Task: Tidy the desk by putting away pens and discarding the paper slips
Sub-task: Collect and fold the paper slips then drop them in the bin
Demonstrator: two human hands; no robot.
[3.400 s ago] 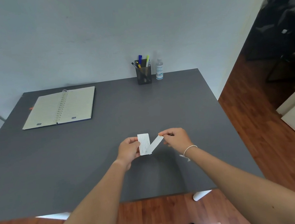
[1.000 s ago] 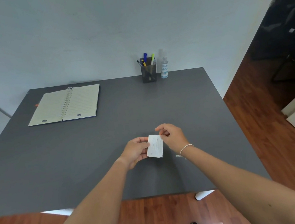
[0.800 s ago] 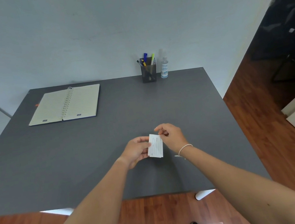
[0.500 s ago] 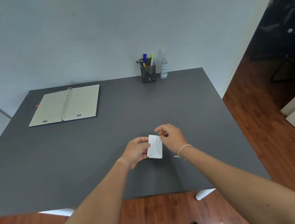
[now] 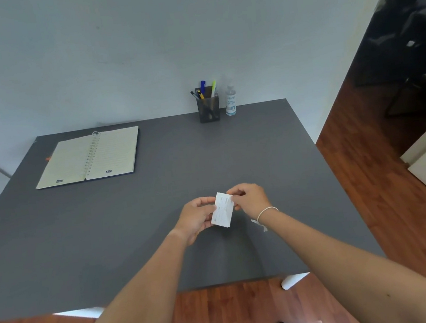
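Just below the middle of the frame both hands hold the slips [image 5: 222, 210], a small white stack raised a little above the desk [image 5: 56, 247]. The left hand [image 5: 196, 218] pinches the stack's left edge between thumb and fingers; the right hand [image 5: 250, 199] nips the upper right corner between thumb and forefinger. Both grips are closed on the paper, the other fingers curled in. Whether it is one folded slip or several laid together cannot be told.

The pens [image 5: 204, 90] already stand in the holder [image 5: 209, 112] at upper centre, just beside a small bottle [image 5: 231, 102]. An open notebook [image 5: 89, 157] lies at upper left, well apart from the hands.

So the pen half looks done, and the step in hand is likely squaring or folding the slips before throwing them away. To do it well, keep the edges lined up and the pinch firm, since thin paper slides and a loose sheet may flutter to the floor. Passing the stack to one hand, gripped across the middle, would free the other. No bin shows anywhere in the frame, so it must be found first
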